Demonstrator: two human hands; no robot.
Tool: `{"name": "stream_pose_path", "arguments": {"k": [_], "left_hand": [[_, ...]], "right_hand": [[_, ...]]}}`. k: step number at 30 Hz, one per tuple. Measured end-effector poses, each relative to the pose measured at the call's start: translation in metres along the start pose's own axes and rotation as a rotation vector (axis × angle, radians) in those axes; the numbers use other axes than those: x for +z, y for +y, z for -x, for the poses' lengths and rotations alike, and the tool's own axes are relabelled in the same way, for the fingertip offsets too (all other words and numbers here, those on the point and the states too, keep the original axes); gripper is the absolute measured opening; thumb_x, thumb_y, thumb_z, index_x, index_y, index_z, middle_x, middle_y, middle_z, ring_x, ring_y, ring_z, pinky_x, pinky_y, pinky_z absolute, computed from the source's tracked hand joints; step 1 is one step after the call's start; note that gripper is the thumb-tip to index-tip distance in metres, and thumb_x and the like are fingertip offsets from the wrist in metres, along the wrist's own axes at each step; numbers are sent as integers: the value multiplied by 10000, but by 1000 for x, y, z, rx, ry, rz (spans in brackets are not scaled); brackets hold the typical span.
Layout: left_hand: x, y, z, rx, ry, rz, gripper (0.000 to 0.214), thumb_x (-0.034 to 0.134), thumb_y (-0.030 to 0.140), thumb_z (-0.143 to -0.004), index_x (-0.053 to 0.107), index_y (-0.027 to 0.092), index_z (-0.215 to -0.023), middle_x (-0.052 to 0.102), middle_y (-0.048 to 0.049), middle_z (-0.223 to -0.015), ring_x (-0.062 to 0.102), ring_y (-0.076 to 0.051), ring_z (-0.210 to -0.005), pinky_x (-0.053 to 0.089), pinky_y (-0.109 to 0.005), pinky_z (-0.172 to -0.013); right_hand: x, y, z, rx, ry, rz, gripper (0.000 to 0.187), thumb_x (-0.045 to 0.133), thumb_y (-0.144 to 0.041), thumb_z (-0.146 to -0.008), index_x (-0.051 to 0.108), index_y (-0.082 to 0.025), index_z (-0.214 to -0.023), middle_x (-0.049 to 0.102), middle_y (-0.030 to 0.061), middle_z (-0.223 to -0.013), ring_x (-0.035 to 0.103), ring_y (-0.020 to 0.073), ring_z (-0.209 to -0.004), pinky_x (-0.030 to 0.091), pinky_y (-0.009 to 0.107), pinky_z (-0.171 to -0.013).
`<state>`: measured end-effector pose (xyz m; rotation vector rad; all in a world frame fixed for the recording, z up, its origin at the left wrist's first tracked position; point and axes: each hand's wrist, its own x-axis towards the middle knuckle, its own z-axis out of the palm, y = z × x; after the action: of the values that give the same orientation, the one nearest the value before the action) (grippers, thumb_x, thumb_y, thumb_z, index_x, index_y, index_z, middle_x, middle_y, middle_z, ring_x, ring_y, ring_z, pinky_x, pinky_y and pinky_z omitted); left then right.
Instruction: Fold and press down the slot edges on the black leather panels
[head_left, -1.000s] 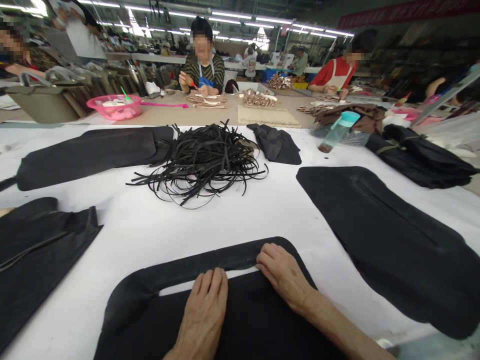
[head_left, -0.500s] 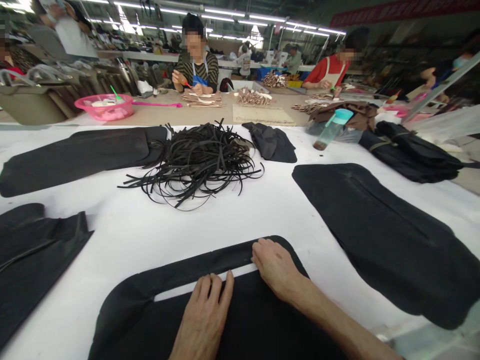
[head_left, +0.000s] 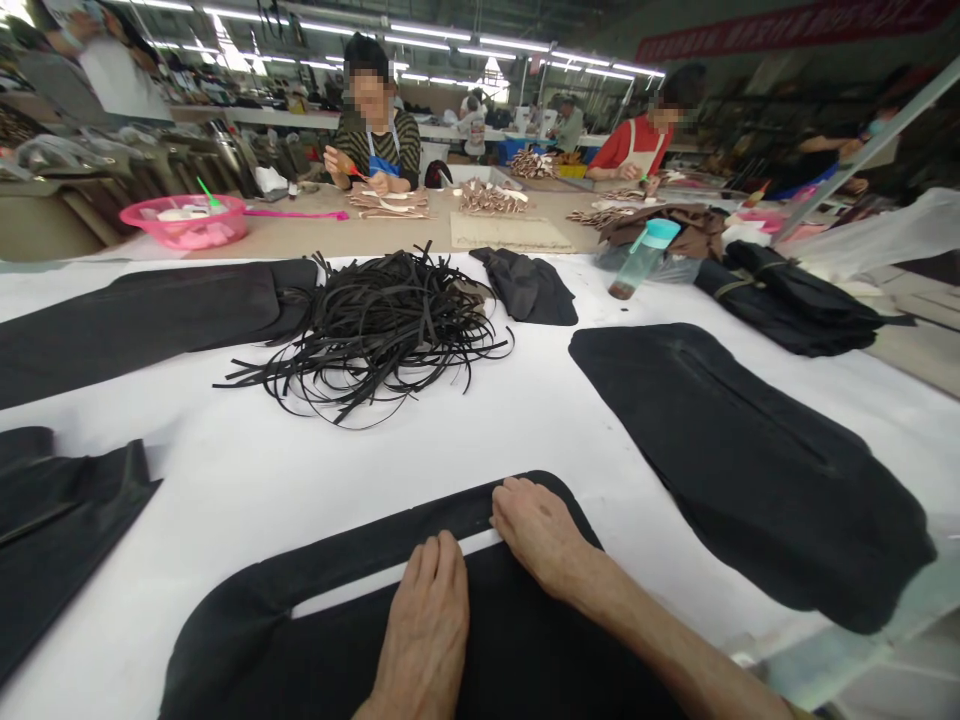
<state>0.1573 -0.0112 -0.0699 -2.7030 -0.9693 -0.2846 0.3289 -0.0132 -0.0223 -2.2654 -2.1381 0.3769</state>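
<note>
A black fabric panel (head_left: 330,560) with rounded corners lies at the near edge of the table. A long narrow slot (head_left: 345,588) is cut in it, and white shows through. Flat on the panel lies my left hand (head_left: 426,620), its fingers stretched out side by side across the slot, fingertips at the far edge. My right hand (head_left: 536,525) is at the slot's right end, fingers curled down onto the fabric. Its thumb and fingertips are hidden, though it seems to grip the panel there.
Beyond lies a tangled heap of black strips (head_left: 390,330). Other black panels rest left and right, one a slotted panel (head_left: 720,430). A bottle with a turquoise lid (head_left: 645,258) and a pink basin (head_left: 187,222) stand farther back. Two co-workers sit across the table.
My left hand has slid slightly right along the slot, and its fingers have drawn together. My right hand stays at the slot's end. The whole view has shifted a little.
</note>
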Motion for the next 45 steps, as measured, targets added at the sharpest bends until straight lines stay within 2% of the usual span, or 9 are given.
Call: {"name": "stream_pose_path", "arguments": {"k": [4,7,12,19,22,28,32,39,45], "left_hand": [[-2,4,-5,73,-37,-35,508,457,44,-709,532,100,-1208,583,-161,-1075,536,-282,-974,489,-401,-845],[-3,2,-6,87,-54,-36,513,460,51,-713,522,112,-1218,582,-156,-1083,545,-282,-970,495,-407,-839],[-3,2,-8,64,-50,-25,545,481,33,-683,532,146,-1214,592,-129,-1079,548,-268,-965,504,-388,-826],[-6,4,-9,60,-54,-25,524,500,53,-685,547,134,-1201,589,-137,-1057,538,-272,-950,504,-389,-820],[-5,4,-7,66,-73,-30,534,489,55,-701,517,128,-1229,566,-145,-1081,520,-275,-970,487,-398,-837],[-3,7,-7,57,-125,-63,521,466,75,-744,481,136,-1262,541,-147,-1086,499,-275,-986,453,-403,-853],[-7,13,-15,37,-177,-113,555,484,86,-745,458,201,-1288,555,-123,-1015,514,-271,-897,444,-414,-790],[-21,19,-37,18,-300,-163,593,483,143,-810,346,377,-1338,554,-89,-898,524,-255,-748,414,-388,-616],[-27,22,-43,-1,-318,-189,597,441,127,-835,315,425,-1337,551,-82,-867,533,-264,-738,406,-383,-597]], "right_hand": [[0,5,0,-27,7,-47,100,517,-125,-858,571,-170,-788,602,43,-843,537,193,-788,369,292,-699],[0,16,0,-93,7,-112,52,572,-157,-847,549,-185,-811,590,2,-840,528,158,-780,372,251,-699],[4,36,5,-196,80,-210,175,639,-128,-808,515,-178,-921,560,-12,-887,508,141,-810,373,231,-715],[13,39,11,-259,115,-38,91,550,-178,-883,521,-180,-796,530,20,-843,488,181,-776,368,287,-695],[12,37,10,-223,101,-48,112,519,-174,-899,517,-187,-788,530,17,-840,492,174,-778,360,277,-699],[0,29,6,97,4,-246,130,571,-162,-839,505,-196,-732,545,-20,-783,500,137,-737,327,245,-646],[-5,30,-4,206,-35,-287,137,620,-185,-751,511,-194,-669,541,-30,-655,492,140,-649,282,246,-560],[-7,42,-13,202,-117,-388,112,618,-112,-653,541,-193,-637,546,-53,-604,479,109,-591,247,219,-509],[-12,39,-4,231,-35,-435,117,526,-84,-701,545,-195,-670,562,-43,-635,492,120,-632,276,227,-539]]}}
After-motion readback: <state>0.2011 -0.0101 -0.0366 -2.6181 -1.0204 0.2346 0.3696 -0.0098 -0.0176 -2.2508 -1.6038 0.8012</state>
